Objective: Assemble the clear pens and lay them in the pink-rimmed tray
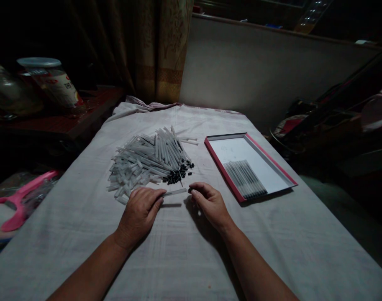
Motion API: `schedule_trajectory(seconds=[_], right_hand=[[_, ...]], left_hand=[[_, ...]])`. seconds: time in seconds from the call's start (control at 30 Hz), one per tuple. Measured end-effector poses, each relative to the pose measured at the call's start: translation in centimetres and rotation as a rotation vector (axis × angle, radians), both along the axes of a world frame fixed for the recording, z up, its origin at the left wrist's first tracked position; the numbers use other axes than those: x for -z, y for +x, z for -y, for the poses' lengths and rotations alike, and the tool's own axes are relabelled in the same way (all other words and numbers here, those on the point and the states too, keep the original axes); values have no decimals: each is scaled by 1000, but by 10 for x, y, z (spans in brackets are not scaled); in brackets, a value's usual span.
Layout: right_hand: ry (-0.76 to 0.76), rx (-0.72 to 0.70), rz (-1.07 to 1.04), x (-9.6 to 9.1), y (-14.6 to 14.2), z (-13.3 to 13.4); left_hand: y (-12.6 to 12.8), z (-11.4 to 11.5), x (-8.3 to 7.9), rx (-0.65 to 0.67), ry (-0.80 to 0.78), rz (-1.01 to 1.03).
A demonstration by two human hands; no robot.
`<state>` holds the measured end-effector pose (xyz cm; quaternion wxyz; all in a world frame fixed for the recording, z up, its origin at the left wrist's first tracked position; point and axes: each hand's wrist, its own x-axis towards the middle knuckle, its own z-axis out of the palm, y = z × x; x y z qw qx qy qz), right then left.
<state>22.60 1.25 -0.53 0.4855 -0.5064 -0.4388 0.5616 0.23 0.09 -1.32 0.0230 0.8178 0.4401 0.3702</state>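
Note:
My left hand [142, 209] is closed on a thin translucent plastic tube [176, 192], which points right, level above the cloth. Facing its free end, my right hand [209, 202] pinches a small black cap [190, 190] between thumb and fingertips. A narrow gap separates tube and cap. Just beyond my hands lies a heap of similar clear tubes [136, 154], with shorter pieces at its near left side. Several loose black caps [175, 175] are gathered at the heap's right edge.
To the right, a shallow red-edged box lid [222, 167] holds a row of black-capped tubes [245, 179]. A pale cloth [184, 259] covers the table. Left of it are a lidded jar [54, 85] on a dark shelf and a pink plastic handle [21, 200]. A curtain [165, 54] hangs behind.

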Motion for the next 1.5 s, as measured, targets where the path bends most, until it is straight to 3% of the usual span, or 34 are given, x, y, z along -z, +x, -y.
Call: schedule_trajectory(seconds=[0.13,0.43,0.77,0.97,1.5], right_hand=[[93,-37,77,-1,-2,2],[474,-43,400,-1,2,3],[465,-149,638,2,11,3],[345,-192,492,1,13,5],[381,-214,560,1,15,5]], left_hand=[[0,0,0,-1,-15,-20],[0,1,-1,30,-48,-25],[1,1,-3,59,-81,-22],[1,1,-2,40,-72,-21],[1,1,-2,48,-62,-27]])
